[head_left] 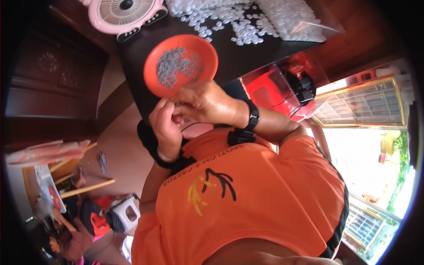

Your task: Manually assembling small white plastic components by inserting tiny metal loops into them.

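Observation:
My left hand and my right hand meet in front of my chest, fingertips pressed together. Both are closed in a pinch. Whatever lies between the fingers is too small or too covered to make out. Just beyond them, at the near edge of the table, an orange bowl holds many small grey pieces heaped toward its left side. The knuckles of my right hand overlap the bowl's near rim.
On the dark table, small pale oval pieces lie scattered near a clear plastic bag filled with similar ones. A pink fan stands far left. Red plastic sits right of the table. Another person is at lower left.

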`<act>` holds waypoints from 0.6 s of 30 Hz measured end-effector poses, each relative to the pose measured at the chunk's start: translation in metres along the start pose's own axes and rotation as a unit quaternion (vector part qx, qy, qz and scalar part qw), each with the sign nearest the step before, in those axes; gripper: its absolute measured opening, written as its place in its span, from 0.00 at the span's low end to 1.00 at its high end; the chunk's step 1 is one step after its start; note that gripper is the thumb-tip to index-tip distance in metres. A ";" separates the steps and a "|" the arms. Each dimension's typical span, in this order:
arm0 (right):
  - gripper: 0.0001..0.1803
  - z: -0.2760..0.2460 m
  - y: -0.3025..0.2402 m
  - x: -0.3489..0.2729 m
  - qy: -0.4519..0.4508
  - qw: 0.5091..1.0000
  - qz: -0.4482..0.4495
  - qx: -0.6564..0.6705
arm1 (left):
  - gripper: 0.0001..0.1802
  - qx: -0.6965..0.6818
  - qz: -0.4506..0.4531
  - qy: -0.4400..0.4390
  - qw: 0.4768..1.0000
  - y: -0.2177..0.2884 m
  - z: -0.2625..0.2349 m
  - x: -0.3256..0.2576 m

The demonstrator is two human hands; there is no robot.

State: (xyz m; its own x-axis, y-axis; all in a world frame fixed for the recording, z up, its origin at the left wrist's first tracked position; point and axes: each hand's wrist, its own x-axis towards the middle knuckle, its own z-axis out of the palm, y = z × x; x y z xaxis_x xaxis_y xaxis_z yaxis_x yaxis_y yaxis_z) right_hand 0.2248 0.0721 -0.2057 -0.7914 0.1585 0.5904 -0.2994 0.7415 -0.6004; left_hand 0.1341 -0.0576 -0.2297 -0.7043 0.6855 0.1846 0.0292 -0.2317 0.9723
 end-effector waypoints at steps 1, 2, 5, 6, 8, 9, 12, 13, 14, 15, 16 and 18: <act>0.09 0.004 0.000 -0.001 0.001 1.000 -0.004 -0.004 | 0.14 -0.053 -0.062 -0.015 0.997 0.002 -0.001 0.001; 0.10 0.004 -0.001 -0.001 -0.003 1.000 -0.002 0.000 | 0.15 -0.017 -0.053 0.005 0.998 0.003 0.003 0.000; 0.11 -0.019 0.000 0.006 0.011 0.999 -0.037 -0.028 | 0.15 -0.052 -0.064 -0.020 0.996 0.009 0.004 0.001; 0.11 -0.033 0.004 0.011 0.046 0.997 -0.044 -0.049 | 0.15 -0.054 -0.062 -0.022 0.996 0.011 0.003 0.001; 0.12 -0.087 0.011 0.023 0.098 0.980 0.000 -0.173 | 0.14 -0.022 -0.061 -0.025 0.998 0.014 -0.002 0.003; 0.12 -0.118 0.024 0.032 0.170 0.958 -0.012 -0.232 | 0.14 -0.030 -0.053 -0.034 0.998 0.011 -0.007 0.004; 0.14 -0.202 0.010 0.066 0.278 0.876 0.142 -0.367 | 0.13 -0.039 -0.060 -0.038 0.997 0.010 -0.010 0.007; 0.14 -0.221 0.030 0.065 0.291 0.834 0.032 -0.468 | 0.13 -0.040 -0.059 -0.035 0.997 0.010 -0.009 0.005; 0.14 -0.230 0.039 0.068 0.294 0.822 0.025 -0.486 | 0.13 -0.036 -0.066 -0.042 0.996 0.011 -0.009 0.005; 0.14 -0.235 0.046 0.069 0.298 0.810 0.018 -0.505 | 0.13 -0.032 -0.074 -0.050 0.996 0.013 -0.008 0.004; 0.13 -0.238 0.051 0.068 0.264 0.801 -0.007 -0.536 | 0.13 -0.036 -0.073 -0.049 0.995 0.013 -0.006 0.005; 0.12 -0.229 0.072 0.058 0.207 0.859 0.036 -0.467 | 0.13 -0.040 -0.077 -0.055 0.995 0.013 -0.001 0.006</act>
State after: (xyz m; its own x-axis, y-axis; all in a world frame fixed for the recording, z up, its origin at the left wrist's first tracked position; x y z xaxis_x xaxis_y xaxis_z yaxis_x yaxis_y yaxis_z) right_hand 0.2789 0.2840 -0.0913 -0.4756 0.3000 0.8269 0.4521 0.8898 -0.0627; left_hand 0.1296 -0.0567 -0.2163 -0.6139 0.7876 0.0531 -0.1320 -0.1687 0.9768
